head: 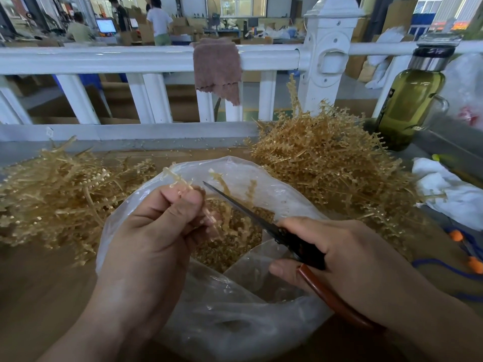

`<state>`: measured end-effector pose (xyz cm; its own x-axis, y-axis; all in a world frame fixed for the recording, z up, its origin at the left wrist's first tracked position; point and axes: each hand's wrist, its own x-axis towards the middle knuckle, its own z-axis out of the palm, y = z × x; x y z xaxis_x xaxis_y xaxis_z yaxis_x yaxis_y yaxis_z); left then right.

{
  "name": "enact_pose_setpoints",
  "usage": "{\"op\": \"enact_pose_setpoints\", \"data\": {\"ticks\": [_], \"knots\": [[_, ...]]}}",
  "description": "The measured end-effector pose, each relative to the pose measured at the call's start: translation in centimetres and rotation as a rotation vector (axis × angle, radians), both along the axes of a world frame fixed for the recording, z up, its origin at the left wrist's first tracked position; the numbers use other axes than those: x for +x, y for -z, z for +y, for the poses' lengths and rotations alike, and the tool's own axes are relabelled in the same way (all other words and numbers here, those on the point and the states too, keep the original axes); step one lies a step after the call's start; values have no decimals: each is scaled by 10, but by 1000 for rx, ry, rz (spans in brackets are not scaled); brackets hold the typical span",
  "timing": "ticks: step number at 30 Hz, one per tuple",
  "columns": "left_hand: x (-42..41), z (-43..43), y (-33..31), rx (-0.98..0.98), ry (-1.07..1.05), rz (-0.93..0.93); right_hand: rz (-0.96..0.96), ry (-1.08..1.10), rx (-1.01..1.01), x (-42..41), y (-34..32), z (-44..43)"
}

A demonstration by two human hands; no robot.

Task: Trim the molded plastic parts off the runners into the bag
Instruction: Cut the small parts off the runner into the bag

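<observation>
Pinched in left hand [156,231], fingers curled tight with thumb against fingertips: one tan runner [180,180], short, studded with small parts, sticking up and to the left out of the grip, directly above the bag mouth. Further tan sprigs rising just behind the blade; attachment to the held piece not discernible. Gripped in right hand [339,252], fingers wrapped round the handles: scissors [261,220], black blades, red-brown handle emerging under the palm; long axis running from lower right to upper left, tip aimed at the left fingertips and lying just beside them; gap between blades not discernible. Beneath both hands: bag [235,322], clear plastic, mouth open and facing up, resting on brown table [39,283]; contents, a heap of small tan trimmed parts [230,239]. To the left of the bag, touching it: left pile [60,197] of pale runners. To the right and behind: right pile [326,163], taller, darker gold. Far right: white rag [449,189]; green bottle [410,100], upright, capped. Behind: white railing [104,58] with brown cloth [217,69] draped over it.
</observation>
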<state>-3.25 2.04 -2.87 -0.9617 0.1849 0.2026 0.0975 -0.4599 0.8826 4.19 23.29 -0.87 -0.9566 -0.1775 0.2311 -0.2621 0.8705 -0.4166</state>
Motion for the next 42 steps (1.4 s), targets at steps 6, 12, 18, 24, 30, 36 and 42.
{"op": "enact_pose_setpoints", "data": {"ticks": [6,12,18,24,30,36,42], "knots": [[0,0,1,-17,-29,41,-26,-5,22,1,-4,2],[1,2,1,-22,-78,61,-6,2,54,4,-9,3],[1,1,3,18,-73,61,1,-37,74,5,-10,3],[1,3,2,18,-89,76,4,-71,38,6,-10,3],[1,2,3,29,-74,69,-21,-87,6,6,-9,1],[2,4,3,34,-62,80,-8,-75,11,5,-10,0],[4,6,3,49,-68,71,12,-61,23,4,-8,-1]]}}
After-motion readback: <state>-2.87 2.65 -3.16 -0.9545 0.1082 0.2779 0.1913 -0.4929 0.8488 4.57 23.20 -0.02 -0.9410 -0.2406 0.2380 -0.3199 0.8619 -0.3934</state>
